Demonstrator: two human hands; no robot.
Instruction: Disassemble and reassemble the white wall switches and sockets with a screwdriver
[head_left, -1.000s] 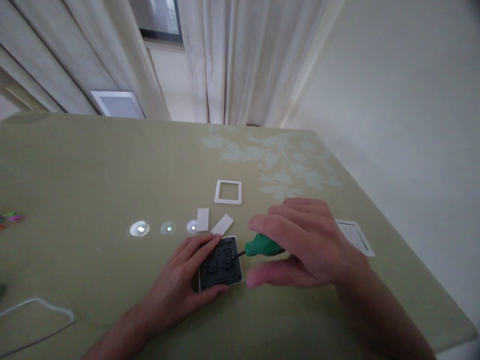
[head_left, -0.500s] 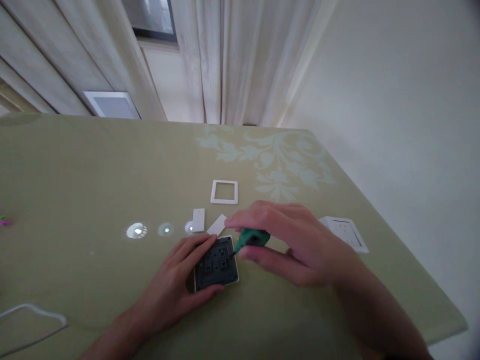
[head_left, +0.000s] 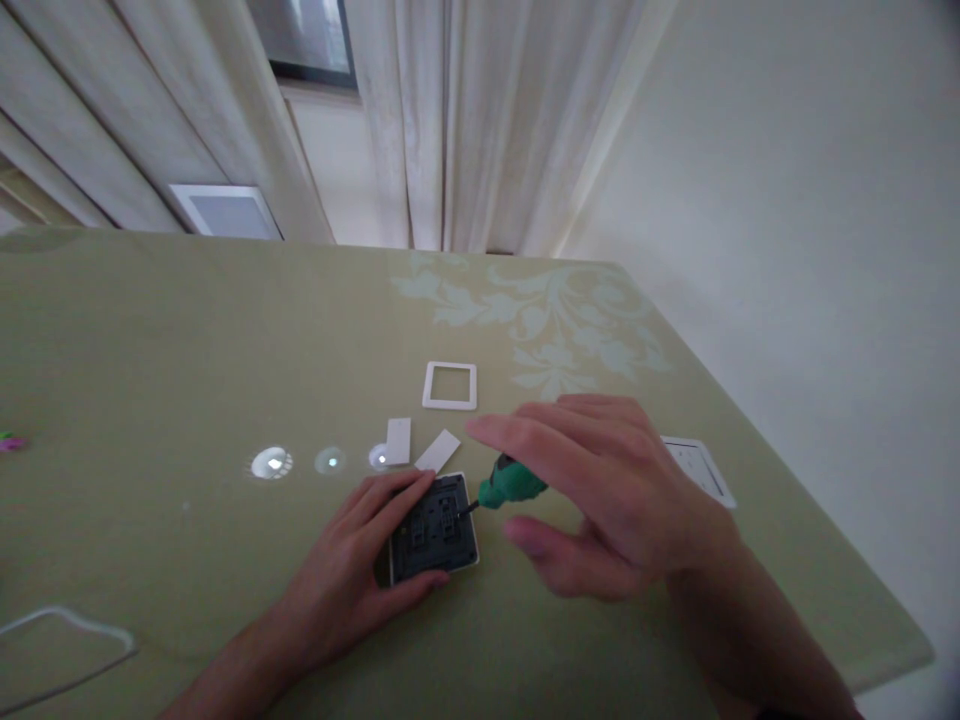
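Note:
A wall switch [head_left: 435, 535], its dark inner side up with a thin white edge, lies on the table. My left hand [head_left: 364, 550] grips it from the left, fingers along the far edge and thumb along the near edge. In my right hand [head_left: 615, 500] is a green and black screwdriver [head_left: 512, 482], its thin shaft slanting left and its tip at the middle-right of the switch. The thumb stands off the handle, index finger stretched above it; the handle's rear end is hidden by the hand. Two white switch keys, one upright [head_left: 398, 441] and one slanted [head_left: 438, 451], lie just beyond.
A white square frame [head_left: 450, 386] lies farther back on the table [head_left: 187, 340]. At the right, partly behind my hand, sits a white socket plate [head_left: 699, 470]. A white cable [head_left: 75, 620] is at the lower left. Beyond are curtains [head_left: 510, 120] and a wall [head_left: 810, 250].
My right thumb has come away from the screwdriver's handle and the fingers have spread. The hand has shifted slightly right, showing more of the shaft. My left hand and the switch stay put.

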